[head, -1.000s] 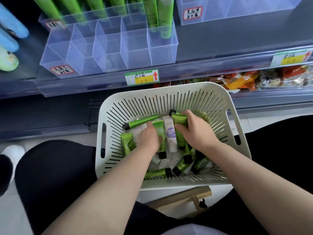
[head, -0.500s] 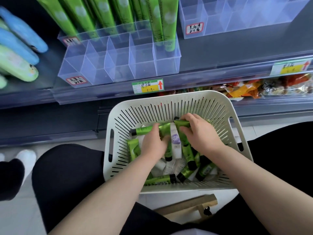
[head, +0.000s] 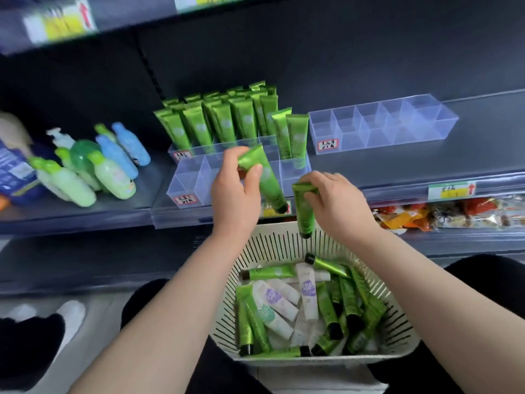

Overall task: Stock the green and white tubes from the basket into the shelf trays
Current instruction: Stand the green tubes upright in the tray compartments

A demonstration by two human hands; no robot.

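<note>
While both hands are up at the shelf with one tube apiece, I log the stock as follows.

- 9 o'clock: bottles [head: 85, 169], lying and standing on the shelf; no part of this job.
- 11 o'clock: standing tubes [head: 221, 123], green, packed in close rows. I count this section as stocked.
- Just below them: front tray [head: 189, 182], left compartments bare, two green tubes upright at its right end. Work remains here.
- Centre: left hand [head: 233, 194], thumb and fingers pinching the first green tube [head: 268, 182] near its crimped end, cap slanting toward 5 o'clock, over the front tray.
- Just right of centre: right hand [head: 338, 200], fingers curled on the crimp of the second green tube [head: 304, 213], which hangs cap-down above the far rim of the basket.
- 5 o'clock: basket [head: 326, 359], holding a heap of green tubes [head: 326, 305] and white tubes [head: 308, 291].
- 2 o'clock: side tray [head: 383, 126], every compartment bare; I cannot read its label.

My estimate: green is partly shelved, with many tubes left. No white tube is shelved that I can see.
</note>
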